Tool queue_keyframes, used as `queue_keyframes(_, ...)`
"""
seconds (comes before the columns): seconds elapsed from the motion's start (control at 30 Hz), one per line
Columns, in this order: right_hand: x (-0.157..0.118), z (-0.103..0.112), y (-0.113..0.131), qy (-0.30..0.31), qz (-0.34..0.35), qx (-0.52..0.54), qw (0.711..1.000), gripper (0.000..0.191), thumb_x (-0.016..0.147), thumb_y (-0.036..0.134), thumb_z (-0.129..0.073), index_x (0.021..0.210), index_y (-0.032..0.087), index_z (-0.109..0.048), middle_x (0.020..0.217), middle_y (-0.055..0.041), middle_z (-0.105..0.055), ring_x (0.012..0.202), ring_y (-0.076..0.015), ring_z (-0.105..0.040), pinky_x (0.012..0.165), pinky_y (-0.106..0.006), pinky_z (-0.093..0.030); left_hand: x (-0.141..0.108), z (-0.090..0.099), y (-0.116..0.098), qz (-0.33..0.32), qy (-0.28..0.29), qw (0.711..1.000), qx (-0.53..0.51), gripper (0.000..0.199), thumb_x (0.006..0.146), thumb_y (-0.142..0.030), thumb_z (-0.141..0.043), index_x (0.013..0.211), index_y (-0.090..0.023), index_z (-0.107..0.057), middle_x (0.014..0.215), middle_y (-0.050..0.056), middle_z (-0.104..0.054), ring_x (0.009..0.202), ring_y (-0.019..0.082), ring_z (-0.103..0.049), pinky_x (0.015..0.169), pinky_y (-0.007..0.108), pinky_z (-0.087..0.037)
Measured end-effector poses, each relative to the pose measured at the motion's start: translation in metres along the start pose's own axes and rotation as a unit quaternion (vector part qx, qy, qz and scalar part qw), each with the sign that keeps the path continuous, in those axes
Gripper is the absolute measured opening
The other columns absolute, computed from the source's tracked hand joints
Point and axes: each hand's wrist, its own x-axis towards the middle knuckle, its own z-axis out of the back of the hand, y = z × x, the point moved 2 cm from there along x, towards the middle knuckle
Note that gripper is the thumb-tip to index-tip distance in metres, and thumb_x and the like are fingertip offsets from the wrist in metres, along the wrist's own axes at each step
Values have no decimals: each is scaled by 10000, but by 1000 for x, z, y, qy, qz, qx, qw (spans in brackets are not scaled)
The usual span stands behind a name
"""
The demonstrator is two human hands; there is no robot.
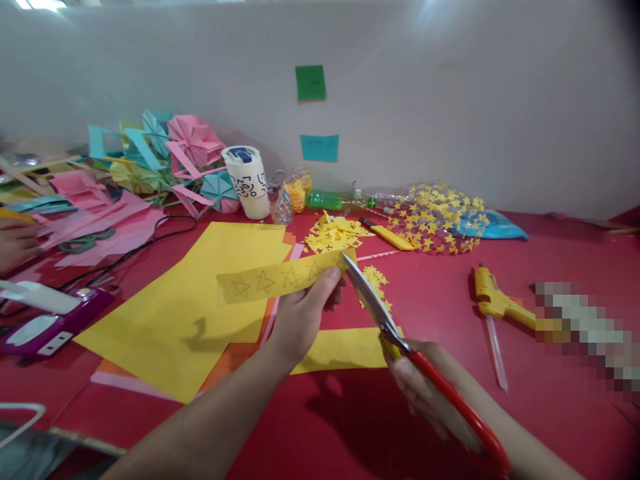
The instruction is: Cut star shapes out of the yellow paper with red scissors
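Observation:
A strip of yellow paper with a row of pencilled stars is pinched in my left hand, held above the table. My right hand grips red-handled scissors; the tips of their blades touch the strip's right end. Below my hands lies another yellow strip with faint marks. Small cut yellow stars are scattered just behind the scissors. Farther back is a heap of yellow paper scraps.
Large yellow sheets lie left, over orange and pink ones. A purple power strip and another person's hand are at far left. Right stands a yellow glue gun. Behind are a cutter knife, a white cup and a green bottle.

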Motion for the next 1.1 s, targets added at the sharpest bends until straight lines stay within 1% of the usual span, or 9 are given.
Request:
queue_keyframes(0.13, -1, 3, 5, 9, 6, -3, 1000, 497, 819, 673, -551, 651, 228, -406, 538, 50, -393, 418, -105, -401, 398, -234, -321, 3, 1, -6, -18, 8, 1000, 2, 289, 842, -346, -601, 612, -170, -615, 549, -5, -567, 520, 102, -491, 503, 241, -401)
queue_keyframes(0.2, -3, 3, 8, 10, 5, -8, 1000, 491, 834, 651, -548, 644, 229, -387, 529, 54, -399, 405, -93, -393, 386, -220, -304, 5, 1, -11, -35, 9, 999, -13, 270, 848, -302, -590, 609, -175, -586, 550, -13, -559, 517, 97, -490, 506, 238, -402)
queue_keyframes(0.3, -4, 1, 10, 20, -9, -17, 1000, 473, 862, 629, -527, 656, 227, -387, 493, 63, -416, 362, -73, -368, 349, -202, -250, 7, 1, -17, -50, 12, 998, -33, 206, 865, -254, -565, 670, -185, -565, 595, -28, -561, 541, 90, -498, 510, 222, -406)
queue_keyframes(0.4, -4, 0, 9, 26, -17, -19, 999, 482, 859, 643, -522, 662, 222, -393, 499, 58, -439, 349, -64, -365, 334, -197, -241, 8, 2, -20, -62, 26, 998, -19, 154, 882, -244, -547, 741, -189, -579, 634, -33, -558, 565, 85, -496, 526, 213, -409)
queue_keyframes(0.5, -2, 1, 5, 18, -1, -19, 1000, 514, 851, 676, -508, 646, 225, -372, 514, 53, -433, 383, -72, -376, 358, -202, -260, 9, 3, -22, -68, 45, 997, 7, 109, 886, -240, -539, 800, -194, -586, 650, -32, -563, 577, 90, -505, 542, 218, -414)
queue_keyframes(0.57, -1, 2, 3, 23, 15, -23, 999, 533, 854, 701, -483, 641, 230, -353, 517, 55, -411, 403, -76, -362, 374, -211, -252, 11, 5, -23, -72, 55, 996, 18, 102, 890, -236, -531, 813, -194, -583, 652, -30, -561, 581, 92, -507, 543, 221, -413)
queue_keyframes(0.7, -2, 6, 3, 49, 24, -39, 998, 546, 858, 721, -467, 658, 221, -376, 542, 53, -380, 440, -82, -342, 395, -219, -230, 15, 8, -25, -73, 73, 994, 36, 129, 891, -215, -527, 773, -184, -570, 632, -32, -540, 564, 84, -484, 525, 214, -399)
queue_keyframes(0.9, -3, 10, 4, 82, 19, -48, 995, 573, 860, 761, -399, 692, 213, -370, 571, 38, -459, 390, -56, -363, 346, -191, -221, 18, 10, -28, -65, 90, 992, 56, 165, 885, -196, -526, 723, -173, -546, 615, -38, -528, 556, 73, -485, 521, 204, -405)
queue_keyframes(1.1, -4, 12, 2, 86, 26, -68, 994, 574, 875, 755, -373, 695, 211, -371, 571, 45, -436, 395, -53, -354, 362, -193, -232, 18, 10, -30, -62, 96, 991, 71, 172, 882, -185, -520, 711, -171, -533, 599, -41, -519, 552, 68, -478, 524, 199, -405)
